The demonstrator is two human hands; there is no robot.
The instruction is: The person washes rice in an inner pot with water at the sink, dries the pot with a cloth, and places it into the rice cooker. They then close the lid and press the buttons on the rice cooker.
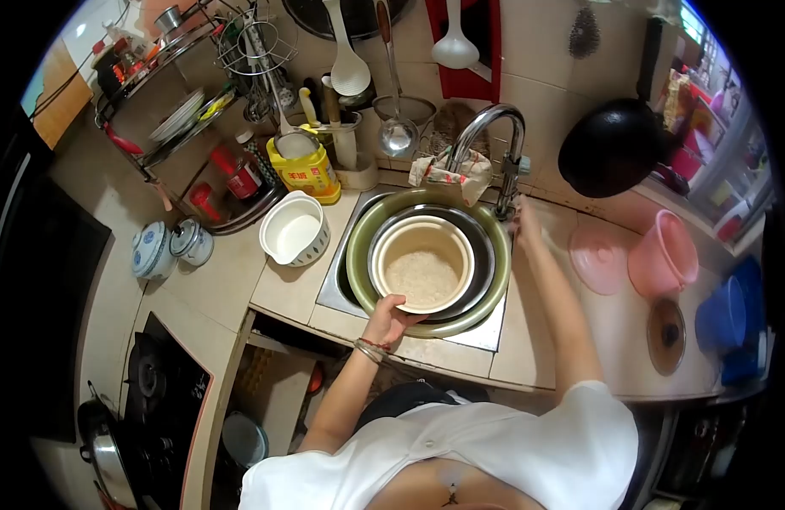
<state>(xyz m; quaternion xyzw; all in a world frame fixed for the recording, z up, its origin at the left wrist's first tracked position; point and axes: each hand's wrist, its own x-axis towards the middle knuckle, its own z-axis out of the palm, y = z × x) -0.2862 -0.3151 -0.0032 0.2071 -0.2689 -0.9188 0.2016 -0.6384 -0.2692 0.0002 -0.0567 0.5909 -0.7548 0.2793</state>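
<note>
My left hand (392, 321) grips the near rim of a cream pot (422, 228), thumb over the edge and fingers beneath. Pale, cloudy contents, like grains in water, lie in the pot (422, 276). The pot sits inside a metal basin (486, 255), which rests in a larger green basin (500, 285) over the sink (324, 293). My right hand (522, 223) is at the base of the chrome faucet (516, 140), right of the basins; its fingers are blurred. A patterned cloth (452, 176) is wrapped around the faucet below its curved spout.
A white pot (295, 229) and a yellow container (306, 170) stand left of the sink. Rightward are a pink lid (597, 259), a pink bucket (663, 255), a glass lid (665, 336) and a blue container (721, 316). A black pan (609, 149) hangs on the wall; a stove (163, 391) is leftward.
</note>
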